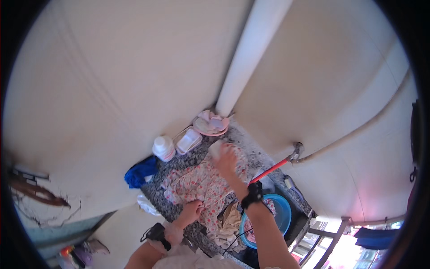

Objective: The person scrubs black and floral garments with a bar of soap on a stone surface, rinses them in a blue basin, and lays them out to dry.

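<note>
My right hand (226, 160) grips a whitish block (215, 148), probably a bar of soap, over the far end of a wet-looking white garment with red dots (198, 183). The hand is slightly blurred. The garment lies spread and wrinkled across a speckled granite counter (169, 211). At its near left edge, my left hand (192, 212) is curled on the fabric. Beige cloth (231, 220) lies bunched beside the garment's near end. To the right, partly behind my right forearm, a blue plastic basin (285, 212) holds patterned cloth.
Along the wall stand a white bottle (164, 148), a white plastic container (188, 140) and a pink basket (211, 129). Blue cloth (142, 172) hangs over the left edge. A red hose (270, 171) runs from the wall tap (296, 153). A brush (293, 186) rests on the right ledge.
</note>
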`<state>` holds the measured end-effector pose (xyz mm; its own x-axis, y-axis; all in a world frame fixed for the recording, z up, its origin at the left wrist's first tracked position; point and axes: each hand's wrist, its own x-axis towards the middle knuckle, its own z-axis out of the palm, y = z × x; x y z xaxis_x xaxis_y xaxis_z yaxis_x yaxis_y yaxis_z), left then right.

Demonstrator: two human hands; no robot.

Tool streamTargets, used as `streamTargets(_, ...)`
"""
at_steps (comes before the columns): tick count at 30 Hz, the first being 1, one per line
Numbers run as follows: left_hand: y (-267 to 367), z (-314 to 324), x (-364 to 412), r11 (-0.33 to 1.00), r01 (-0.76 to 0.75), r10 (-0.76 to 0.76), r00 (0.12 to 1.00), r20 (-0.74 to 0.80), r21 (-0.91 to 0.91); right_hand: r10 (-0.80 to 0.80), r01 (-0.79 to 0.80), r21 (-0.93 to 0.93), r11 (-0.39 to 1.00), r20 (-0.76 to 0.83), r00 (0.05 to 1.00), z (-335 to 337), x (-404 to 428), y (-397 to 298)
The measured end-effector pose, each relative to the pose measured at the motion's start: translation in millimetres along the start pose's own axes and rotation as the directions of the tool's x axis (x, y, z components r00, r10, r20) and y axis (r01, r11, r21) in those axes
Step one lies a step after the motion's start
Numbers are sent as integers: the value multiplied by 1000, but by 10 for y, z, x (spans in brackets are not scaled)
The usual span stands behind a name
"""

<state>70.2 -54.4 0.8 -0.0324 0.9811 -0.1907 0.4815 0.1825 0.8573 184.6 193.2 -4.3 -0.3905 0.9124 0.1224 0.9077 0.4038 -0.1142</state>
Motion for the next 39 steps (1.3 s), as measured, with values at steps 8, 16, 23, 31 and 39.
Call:
streamTargets(8, 41, -9, -15, 991, -120, 113, 988, -101, -61, -337, 352, -96, 931, 146, 930, -344, -621, 24)
streamTargets(16, 78, -43, -17, 994, -83, 79, 995, -57, -69, 66, -60, -89, 994, 71, 995, -503, -465, 323)
streamTargets(23, 36, -5, -5, 985, -159, 150, 982, -114, -73, -101, 103, -113, 988, 21, 995, -17, -753, 160)
streamTargets(31, 22, -19, -13, 987, -129, 123, 990, -68, -92, -219, 230, -95, 969, 113, 969, -162, -949, 24)
streamTargets(39, -73, 12, -12, 995, -94, 94, 995, -23, -45, 344, -338, 127, 933, -29, 939, -388, -320, 225)
